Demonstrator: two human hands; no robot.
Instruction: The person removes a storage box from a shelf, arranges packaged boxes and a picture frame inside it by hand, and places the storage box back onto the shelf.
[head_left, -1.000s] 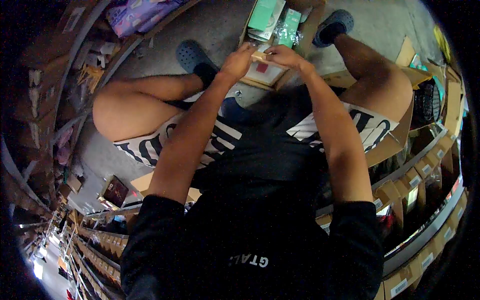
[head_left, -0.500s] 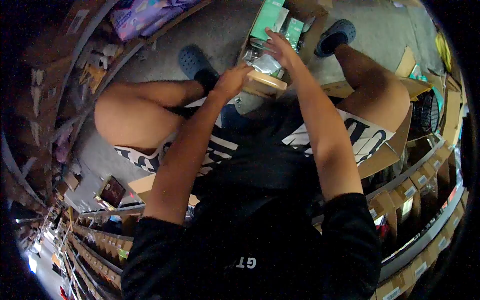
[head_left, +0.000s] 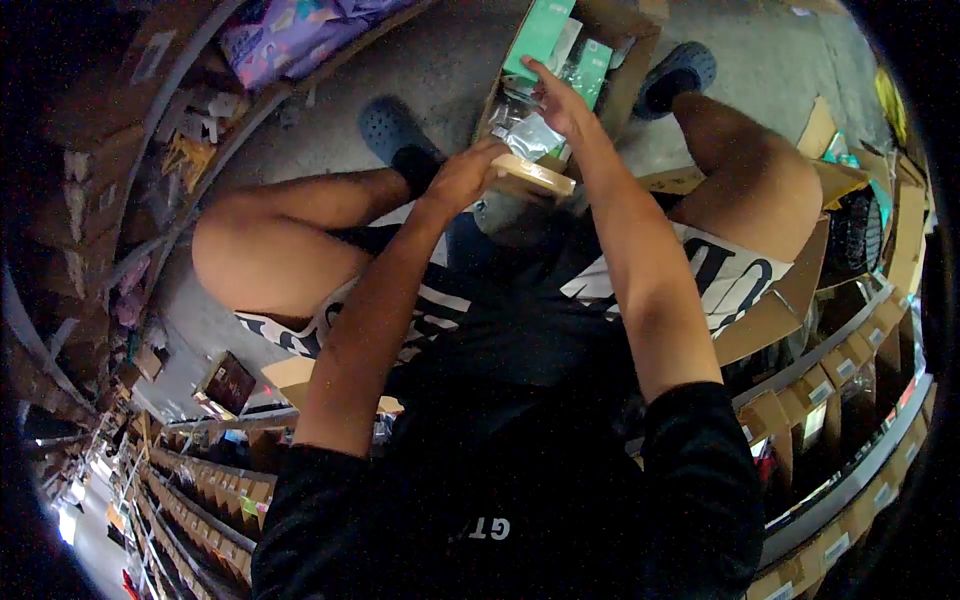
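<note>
A cardboard box point(head_left: 630, 75) stands on the floor between my feet. It holds green boxes point(head_left: 543, 38), clear plastic wrapping and a silvery packet point(head_left: 532, 137). At the near end of the box, my left hand point(head_left: 468, 175) is closed on a tan, flat thing with a pale shiny edge point(head_left: 538, 176); its exact kind is unclear. My right hand point(head_left: 562, 106) hovers over the box contents, fingers apart and the index finger stretched towards the green boxes. I see nothing held in it.
Shelving with small cardboard bins point(head_left: 800, 400) curves along the right, and more shelves stand at left. A purple patterned package point(head_left: 290, 40) lies at upper left. An opened carton point(head_left: 770, 320) sits beside my right leg. A dark red box point(head_left: 225, 385) rests on the floor.
My right hand has shifted slightly down and right over the box. The tan thing in my left hand has dipped a little and turned, showing more of its pale edge.
</note>
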